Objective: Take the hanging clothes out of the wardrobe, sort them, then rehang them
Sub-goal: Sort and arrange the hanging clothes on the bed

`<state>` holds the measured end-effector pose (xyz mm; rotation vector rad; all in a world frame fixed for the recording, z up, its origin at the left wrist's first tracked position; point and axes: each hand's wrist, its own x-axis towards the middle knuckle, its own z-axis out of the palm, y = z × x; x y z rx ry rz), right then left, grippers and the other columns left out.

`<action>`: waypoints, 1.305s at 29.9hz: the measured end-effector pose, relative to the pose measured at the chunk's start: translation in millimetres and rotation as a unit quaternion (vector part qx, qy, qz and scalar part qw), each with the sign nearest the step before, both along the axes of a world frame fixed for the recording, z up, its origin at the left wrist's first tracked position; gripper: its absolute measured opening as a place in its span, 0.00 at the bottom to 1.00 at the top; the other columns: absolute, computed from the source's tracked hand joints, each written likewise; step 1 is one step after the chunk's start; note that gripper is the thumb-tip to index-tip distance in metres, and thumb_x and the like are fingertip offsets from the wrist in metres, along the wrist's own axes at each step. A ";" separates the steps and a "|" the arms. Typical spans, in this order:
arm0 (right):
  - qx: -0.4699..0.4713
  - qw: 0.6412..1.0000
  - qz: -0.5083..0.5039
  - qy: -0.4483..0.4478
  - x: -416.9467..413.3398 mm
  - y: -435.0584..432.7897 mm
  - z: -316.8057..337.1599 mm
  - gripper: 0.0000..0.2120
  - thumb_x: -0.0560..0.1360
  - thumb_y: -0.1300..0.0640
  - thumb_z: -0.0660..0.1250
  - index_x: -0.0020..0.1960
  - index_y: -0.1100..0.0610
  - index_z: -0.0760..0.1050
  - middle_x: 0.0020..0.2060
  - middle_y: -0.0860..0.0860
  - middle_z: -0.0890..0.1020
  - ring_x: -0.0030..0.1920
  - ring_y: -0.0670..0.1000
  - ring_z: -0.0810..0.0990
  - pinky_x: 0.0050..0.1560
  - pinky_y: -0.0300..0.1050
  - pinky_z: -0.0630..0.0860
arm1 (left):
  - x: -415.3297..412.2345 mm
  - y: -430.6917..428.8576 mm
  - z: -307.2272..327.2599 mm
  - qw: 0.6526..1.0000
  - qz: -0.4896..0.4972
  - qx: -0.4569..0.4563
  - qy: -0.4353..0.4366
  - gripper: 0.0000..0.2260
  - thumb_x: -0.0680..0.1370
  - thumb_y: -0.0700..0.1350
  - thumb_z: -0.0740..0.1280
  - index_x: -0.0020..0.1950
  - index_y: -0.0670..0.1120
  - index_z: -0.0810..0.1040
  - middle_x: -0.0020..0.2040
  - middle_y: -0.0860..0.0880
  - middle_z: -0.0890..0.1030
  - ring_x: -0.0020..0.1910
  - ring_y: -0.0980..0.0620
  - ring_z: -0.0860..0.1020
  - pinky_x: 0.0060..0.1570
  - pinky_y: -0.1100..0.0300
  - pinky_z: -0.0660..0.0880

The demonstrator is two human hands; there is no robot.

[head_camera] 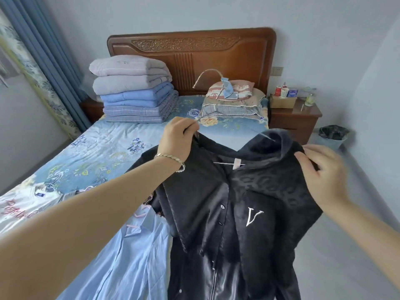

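A black jacket (238,213) held up over the bed (104,152).
Left grip (179,137) clutches one shoulder; right grip (320,172) pinches the other shoulder.

Bed (104,152) extends toward 12 o'clock, headboard (192,50) at its far end. On bed: folded quilt stack (132,98) at 11 o'clock, pillows (233,102) at 1 o'clock, shirt (134,245) at 7 o'clock. Nightstand (296,118) beside bed at 2 o'clock; bin (332,137) on floor just right of it. Jacket (238,213) at 6 o'clock, in front of bed, overlapping shirt's right edge.
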<state>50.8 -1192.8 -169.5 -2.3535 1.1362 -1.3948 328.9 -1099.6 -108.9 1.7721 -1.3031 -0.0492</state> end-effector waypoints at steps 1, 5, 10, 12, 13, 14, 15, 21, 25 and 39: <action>0.014 0.999 0.001 0.034 -3.8 -2.6 -2.9 0.29 0.75 0.39 0.59 0.51 0.64 0.81 0.47 0.58 0.83 0.50 0.58 0.80 0.57 0.45 0.73 | 4.0 3.8 -2.8 1.000 0.006 -0.013 -0.009 0.10 0.80 0.39 0.62 0.46 0.37 0.80 0.46 0.48 0.74 0.50 0.52 0.70 0.52 0.64 0.65; 0.072 0.994 0.028 0.074 4.9 3.9 18.5 0.34 0.68 0.38 0.60 0.64 0.61 0.72 0.61 0.56 0.75 0.64 0.54 0.71 0.67 0.49 0.65 | 12.4 12.2 -10.7 0.999 0.011 -0.030 -0.038 0.09 0.79 0.38 0.63 0.49 0.37 0.81 0.52 0.46 0.76 0.55 0.49 0.72 0.55 0.69 0.63; 0.052 0.969 0.099 0.219 62.2 9.1 61.7 0.23 0.76 0.46 0.63 0.66 0.57 0.71 0.61 0.53 0.76 0.62 0.54 0.73 0.62 0.47 0.68 | 12.0 19.6 -5.1 0.998 -0.007 -0.055 -0.036 0.08 0.79 0.37 0.62 0.47 0.36 0.80 0.48 0.48 0.75 0.49 0.52 0.72 0.49 0.81 0.63; 0.097 0.958 0.080 0.256 76.5 6.9 68.3 0.16 0.78 0.48 0.61 0.58 0.57 0.77 0.51 0.54 0.79 0.53 0.55 0.77 0.51 0.48 0.73 | 13.9 23.0 -1.8 0.998 -0.002 -0.056 -0.038 0.09 0.80 0.38 0.62 0.46 0.36 0.79 0.45 0.47 0.75 0.46 0.52 0.72 0.46 0.79 0.64; 0.118 0.955 0.077 0.262 79.5 5.2 70.9 0.14 0.77 0.49 0.62 0.55 0.58 0.78 0.49 0.54 0.78 0.50 0.55 0.78 0.49 0.47 0.72 | 16.7 25.2 -0.2 0.998 0.008 -0.050 -0.036 0.09 0.80 0.39 0.61 0.46 0.36 0.79 0.44 0.47 0.76 0.45 0.51 0.72 0.45 0.76 0.65; 0.139 0.951 0.081 0.263 80.3 3.2 74.1 0.12 0.76 0.50 0.65 0.54 0.57 0.78 0.48 0.54 0.78 0.50 0.54 0.77 0.48 0.45 0.70 | 20.3 27.5 0.3 0.999 0.018 -0.041 -0.032 0.10 0.80 0.40 0.61 0.47 0.37 0.79 0.44 0.46 0.77 0.45 0.50 0.73 0.45 0.72 0.66; 0.171 0.946 0.090 0.261 80.0 1.1 76.8 0.12 0.74 0.50 0.68 0.54 0.55 0.78 0.49 0.54 0.77 0.50 0.53 0.76 0.48 0.44 0.69 | 24.4 30.4 -0.1 0.999 0.025 -0.030 -0.030 0.10 0.80 0.41 0.61 0.48 0.36 0.79 0.44 0.44 0.79 0.45 0.48 0.74 0.44 0.69 0.67; 0.548 0.781 0.258 -0.153 82.0 6.7 89.9 0.09 0.63 0.65 0.73 0.40 0.53 0.81 0.29 0.47 0.80 0.29 0.42 0.77 0.28 0.32 0.74 | 37.5 46.2 -13.7 0.999 0.035 0.008 -0.031 0.10 0.80 0.41 0.62 0.49 0.36 0.81 0.47 0.41 0.81 0.48 0.44 0.77 0.50 0.60 0.69; 0.566 0.724 0.243 -0.310 76.7 8.6 88.0 0.06 0.68 0.66 0.70 0.39 0.56 0.79 0.26 0.47 0.78 0.25 0.41 0.78 0.25 0.28 0.74 | 44.6 51.8 -24.5 0.997 0.072 0.019 -0.017 0.09 0.79 0.40 0.63 0.50 0.37 0.81 0.49 0.41 0.82 0.50 0.44 0.78 0.48 0.63 0.68; 0.310 0.901 0.295 0.069 146.0 37.3 98.9 0.17 0.82 0.55 0.54 0.35 0.55 0.70 0.22 0.48 0.61 0.22 0.45 0.59 0.22 0.29 0.59 | 24.8 39.3 -12.9 0.990 0.085 -0.081 -0.073 0.09 0.77 0.39 0.66 0.56 0.40 0.79 0.57 0.43 0.78 0.58 0.52 0.72 0.69 0.47 0.62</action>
